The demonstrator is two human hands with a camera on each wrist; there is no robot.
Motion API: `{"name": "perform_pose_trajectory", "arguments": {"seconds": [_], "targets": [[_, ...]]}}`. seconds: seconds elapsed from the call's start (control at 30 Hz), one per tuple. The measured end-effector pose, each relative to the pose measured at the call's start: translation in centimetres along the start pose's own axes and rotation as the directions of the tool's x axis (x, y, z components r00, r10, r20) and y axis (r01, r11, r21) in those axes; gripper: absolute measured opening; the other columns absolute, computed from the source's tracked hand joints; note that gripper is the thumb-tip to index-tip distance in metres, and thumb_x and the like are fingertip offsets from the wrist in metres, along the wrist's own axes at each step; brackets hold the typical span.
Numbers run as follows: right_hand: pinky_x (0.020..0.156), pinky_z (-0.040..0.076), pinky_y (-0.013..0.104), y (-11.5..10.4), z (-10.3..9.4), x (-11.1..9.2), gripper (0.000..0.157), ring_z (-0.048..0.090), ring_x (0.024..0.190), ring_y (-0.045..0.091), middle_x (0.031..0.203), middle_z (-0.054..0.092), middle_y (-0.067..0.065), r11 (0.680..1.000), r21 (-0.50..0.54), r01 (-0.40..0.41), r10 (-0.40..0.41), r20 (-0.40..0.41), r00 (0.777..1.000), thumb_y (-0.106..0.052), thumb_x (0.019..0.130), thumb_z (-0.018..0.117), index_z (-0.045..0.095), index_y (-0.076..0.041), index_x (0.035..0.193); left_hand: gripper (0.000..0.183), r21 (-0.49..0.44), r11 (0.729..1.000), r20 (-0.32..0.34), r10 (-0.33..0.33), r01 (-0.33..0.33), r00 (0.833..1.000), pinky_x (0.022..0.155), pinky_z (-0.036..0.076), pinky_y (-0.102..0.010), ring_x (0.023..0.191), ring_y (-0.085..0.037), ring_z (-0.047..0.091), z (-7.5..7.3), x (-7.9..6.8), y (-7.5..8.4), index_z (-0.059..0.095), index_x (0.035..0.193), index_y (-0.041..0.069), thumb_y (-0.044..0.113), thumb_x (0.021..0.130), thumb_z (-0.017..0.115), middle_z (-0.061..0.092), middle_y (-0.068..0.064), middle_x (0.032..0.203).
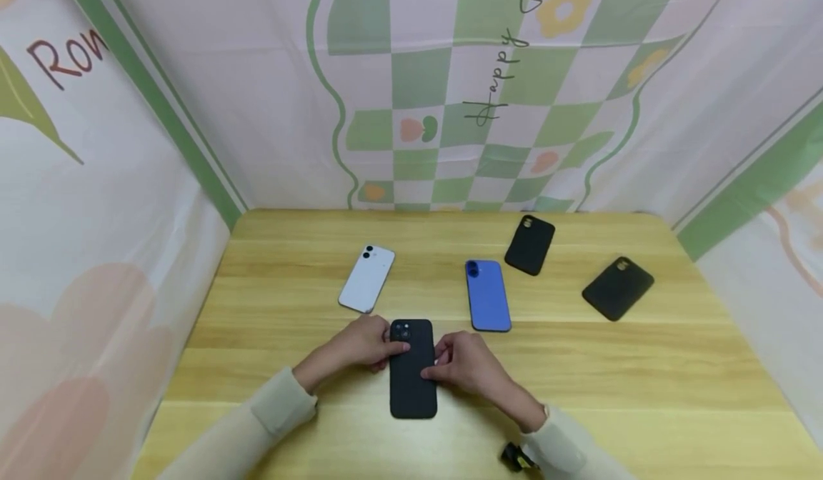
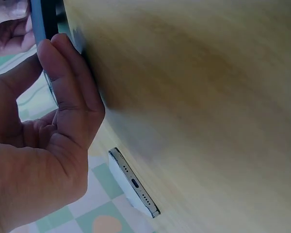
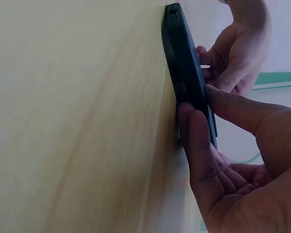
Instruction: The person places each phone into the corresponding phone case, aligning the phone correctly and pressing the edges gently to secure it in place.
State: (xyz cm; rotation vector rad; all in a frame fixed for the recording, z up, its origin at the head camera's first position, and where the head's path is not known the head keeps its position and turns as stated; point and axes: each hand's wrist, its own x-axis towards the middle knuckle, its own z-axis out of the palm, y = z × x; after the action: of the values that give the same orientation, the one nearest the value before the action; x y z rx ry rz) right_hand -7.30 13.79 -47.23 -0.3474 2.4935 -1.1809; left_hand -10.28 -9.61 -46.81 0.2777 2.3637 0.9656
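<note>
Both hands hold a phone in a black case (image 1: 413, 391), its back facing up and its camera lenses at the upper left. My left hand (image 1: 368, 341) grips the left edge near the lenses, thumb on the back. On the opposite edge, my right hand (image 1: 469, 366) pinches the phone about halfway down. In the right wrist view, the case's end with its port opening (image 3: 173, 12) points away from that hand, and fingers reach under the side. The left wrist view shows the left fingertips curled beneath the black case (image 2: 38, 22).
A white phone (image 1: 368, 280) lies behind my left hand, a blue phone (image 1: 489, 298) behind my right. Two black phone cases (image 1: 530, 246) with camera cutouts lie farther back and right. Near my right sleeve is a small black object (image 1: 512, 457). Printed cloth (image 1: 276, 108) surrounds the wooden table (image 1: 675, 387).
</note>
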Motion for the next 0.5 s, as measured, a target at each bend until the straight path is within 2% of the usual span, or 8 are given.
{"name": "perform_pose_trajectory", "arguments": {"seconds": [0.3,0.5], "targets": [[0.049,0.042,0.021,0.08,0.08,0.01,0.034,0.053,0.056,0.007,0.063,0.060,-0.007,0.997,-0.071,-0.008,0.008,0.005,1.000,-0.022,0.074,0.098,0.066,-0.012,0.075,0.043,0.055,0.998,0.019,0.011,-0.012,1.000,0.046,0.039,-0.022,0.045,-0.011,0.053,-0.06,-0.08,0.42,0.064,0.068,0.011,0.037,0.100,0.076,0.056,0.004,0.048],[0.049,0.041,0.020,0.12,-0.04,0.07,0.034,0.053,0.056,0.007,0.063,0.060,-0.007,0.997,-0.075,-0.015,0.017,0.028,0.999,-0.021,0.075,0.097,0.065,-0.012,0.075,0.047,0.119,0.993,0.038,0.011,-0.016,0.999,0.044,0.036,-0.021,0.042,-0.010,0.049,-0.02,0.06,0.68,0.064,0.063,0.012,0.038,0.101,0.074,0.050,0.007,0.044]]}}
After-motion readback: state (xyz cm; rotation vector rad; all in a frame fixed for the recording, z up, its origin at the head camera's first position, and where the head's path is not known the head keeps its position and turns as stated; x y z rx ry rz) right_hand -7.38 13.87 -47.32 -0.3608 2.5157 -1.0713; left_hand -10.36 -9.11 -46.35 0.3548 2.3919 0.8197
